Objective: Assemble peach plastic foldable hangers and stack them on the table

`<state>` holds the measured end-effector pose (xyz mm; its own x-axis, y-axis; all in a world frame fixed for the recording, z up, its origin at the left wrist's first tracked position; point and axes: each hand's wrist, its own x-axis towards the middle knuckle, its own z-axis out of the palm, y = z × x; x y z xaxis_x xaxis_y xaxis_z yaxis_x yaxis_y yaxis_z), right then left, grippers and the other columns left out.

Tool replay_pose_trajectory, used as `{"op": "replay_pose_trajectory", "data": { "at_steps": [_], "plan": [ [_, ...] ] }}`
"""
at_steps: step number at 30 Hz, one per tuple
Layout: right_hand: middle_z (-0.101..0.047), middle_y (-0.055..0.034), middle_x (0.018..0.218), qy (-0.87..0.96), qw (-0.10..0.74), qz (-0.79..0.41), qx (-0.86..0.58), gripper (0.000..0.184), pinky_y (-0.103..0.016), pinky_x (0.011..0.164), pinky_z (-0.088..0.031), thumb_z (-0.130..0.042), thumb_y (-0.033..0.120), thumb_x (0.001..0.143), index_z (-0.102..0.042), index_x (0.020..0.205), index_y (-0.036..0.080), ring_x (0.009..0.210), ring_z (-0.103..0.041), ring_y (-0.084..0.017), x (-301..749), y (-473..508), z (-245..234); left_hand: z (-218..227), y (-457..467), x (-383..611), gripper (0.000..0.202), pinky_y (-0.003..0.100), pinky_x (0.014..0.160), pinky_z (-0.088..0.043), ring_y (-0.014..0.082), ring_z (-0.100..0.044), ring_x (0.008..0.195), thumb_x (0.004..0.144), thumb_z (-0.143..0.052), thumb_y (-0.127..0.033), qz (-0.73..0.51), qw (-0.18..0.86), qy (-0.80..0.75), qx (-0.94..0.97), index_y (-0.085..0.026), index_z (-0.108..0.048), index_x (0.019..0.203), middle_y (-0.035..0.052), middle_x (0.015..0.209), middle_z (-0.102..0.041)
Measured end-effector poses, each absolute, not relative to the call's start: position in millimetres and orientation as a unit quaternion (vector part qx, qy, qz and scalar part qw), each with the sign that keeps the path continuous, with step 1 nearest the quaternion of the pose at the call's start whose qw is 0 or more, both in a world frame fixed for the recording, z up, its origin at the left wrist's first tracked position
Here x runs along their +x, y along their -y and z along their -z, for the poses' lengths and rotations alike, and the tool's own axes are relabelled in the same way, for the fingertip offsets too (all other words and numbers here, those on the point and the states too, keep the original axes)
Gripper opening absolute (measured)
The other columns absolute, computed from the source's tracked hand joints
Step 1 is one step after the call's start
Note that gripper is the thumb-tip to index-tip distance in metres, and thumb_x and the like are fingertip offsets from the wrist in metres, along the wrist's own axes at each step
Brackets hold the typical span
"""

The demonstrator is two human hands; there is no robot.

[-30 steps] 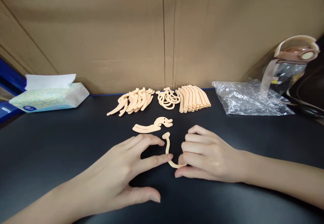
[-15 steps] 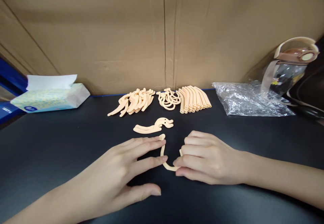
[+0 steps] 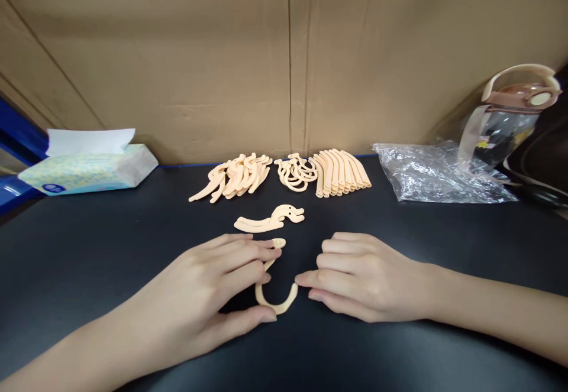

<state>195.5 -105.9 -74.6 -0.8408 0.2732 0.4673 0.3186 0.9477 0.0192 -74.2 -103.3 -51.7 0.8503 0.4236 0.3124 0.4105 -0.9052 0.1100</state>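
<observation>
A cream plastic hook (image 3: 278,308), curved like a U with a small flat end at its top, lies on the black table in front of me. My left hand (image 3: 222,279) holds it, fingertips over the upper stem and thumb against the bottom of the curve. At the hook's free tip, the index fingertip of my right hand (image 3: 355,277) touches or nearly touches it; the other fingers are curled in with nothing visible in them. Just beyond lie a few cream curved plastic pieces (image 3: 260,224) set together, with small holes at their right end.
Along the back are piles of wavy cream arms (image 3: 244,176), hooks (image 3: 296,173) and straighter curved arms (image 3: 341,173). A tissue pack (image 3: 89,170) stands left. At right are a clear plastic bag (image 3: 444,173) and a water bottle (image 3: 510,126), before a cardboard wall (image 3: 199,67).
The hook has turned and shifted left and toward me; its curve is now under my left thumb. My right fingers have let go of its curved end, leaving one fingertip at the tip.
</observation>
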Motion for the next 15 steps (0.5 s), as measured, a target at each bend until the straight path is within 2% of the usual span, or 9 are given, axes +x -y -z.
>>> {"op": "replay_pose_trajectory", "data": {
  "at_steps": [5,8,12,15],
  "plan": [
    [-0.061,-0.0006,0.070,0.962,0.215,0.051,-0.163,0.027,-0.028,0.060,-0.034,-0.045,0.020,0.103,-0.070,0.102,0.012,0.065,-0.048,-0.014,196.2,105.0,74.4,49.4,99.3,-78.3,0.026,0.034,0.086,-0.055,0.0209,-0.073,0.095,0.102,-0.051,-0.034,-0.175,-0.025,-0.205,0.963,-0.019,-0.064,0.084,0.0062,0.104,-0.076],
    [-0.061,-0.0006,0.071,0.962,0.213,0.048,-0.163,0.027,-0.028,0.060,-0.035,-0.044,0.020,0.104,-0.070,0.102,0.013,0.065,-0.048,-0.014,196.3,104.5,73.8,48.2,97.3,-80.0,0.027,0.033,0.079,-0.055,0.0199,-0.074,0.087,0.103,-0.050,-0.033,-0.172,-0.047,-0.207,0.962,-0.019,-0.066,0.087,0.0050,0.100,-0.076],
    [-0.062,-0.0003,0.072,0.963,0.211,0.041,-0.164,0.025,-0.029,0.061,-0.035,-0.046,0.020,0.103,-0.070,0.103,0.012,0.065,-0.049,-0.014,196.9,104.4,74.3,46.1,97.8,-82.1,0.023,0.031,0.080,-0.056,0.0206,-0.073,0.094,0.100,-0.056,-0.037,-0.159,-0.044,-0.215,0.962,-0.019,-0.070,0.102,0.0061,0.106,-0.076],
    [-0.063,-0.0008,0.074,0.966,0.199,0.037,-0.162,0.025,-0.029,0.062,-0.035,-0.046,0.020,0.103,-0.069,0.104,0.012,0.067,-0.050,-0.014,197.7,104.7,74.9,43.8,99.3,-84.6,0.033,0.032,0.081,-0.059,0.0238,-0.074,0.097,0.091,-0.067,-0.050,-0.160,-0.033,-0.217,0.962,-0.020,-0.071,0.104,0.0080,0.109,-0.076]
  ]
}}
